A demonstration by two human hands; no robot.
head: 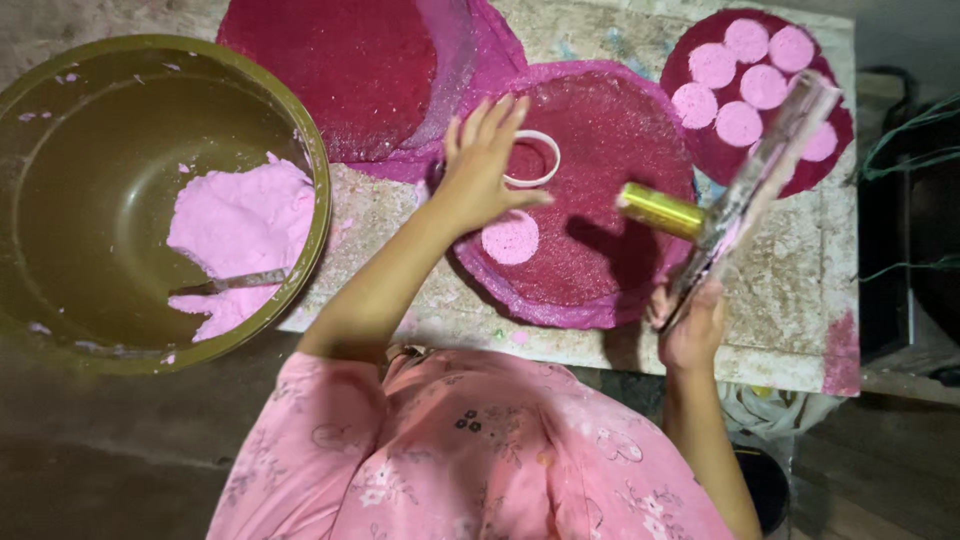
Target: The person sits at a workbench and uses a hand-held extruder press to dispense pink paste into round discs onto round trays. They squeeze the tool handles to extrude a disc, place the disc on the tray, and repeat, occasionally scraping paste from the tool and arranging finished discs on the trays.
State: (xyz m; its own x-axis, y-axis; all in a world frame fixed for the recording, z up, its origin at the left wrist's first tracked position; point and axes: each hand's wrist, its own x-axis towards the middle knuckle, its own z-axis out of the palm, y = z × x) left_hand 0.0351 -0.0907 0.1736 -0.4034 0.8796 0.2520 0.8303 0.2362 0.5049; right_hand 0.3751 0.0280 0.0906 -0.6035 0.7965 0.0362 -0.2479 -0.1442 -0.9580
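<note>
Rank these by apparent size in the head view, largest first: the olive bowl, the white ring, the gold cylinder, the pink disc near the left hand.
1. olive bowl
2. gold cylinder
3. white ring and pink disc: look alike, unranked.

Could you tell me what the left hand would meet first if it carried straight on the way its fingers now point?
Probably the white ring under the fingertips of the left hand, then the upper dark pink mat beyond; height is unclear.

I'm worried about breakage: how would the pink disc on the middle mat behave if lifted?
The pink disc looks soft and fragile: it matches the moist-looking pink paste in the bowl. It would probably crumble or bend if pinched. Flat and thin, it seems unlikely to roll.
</note>
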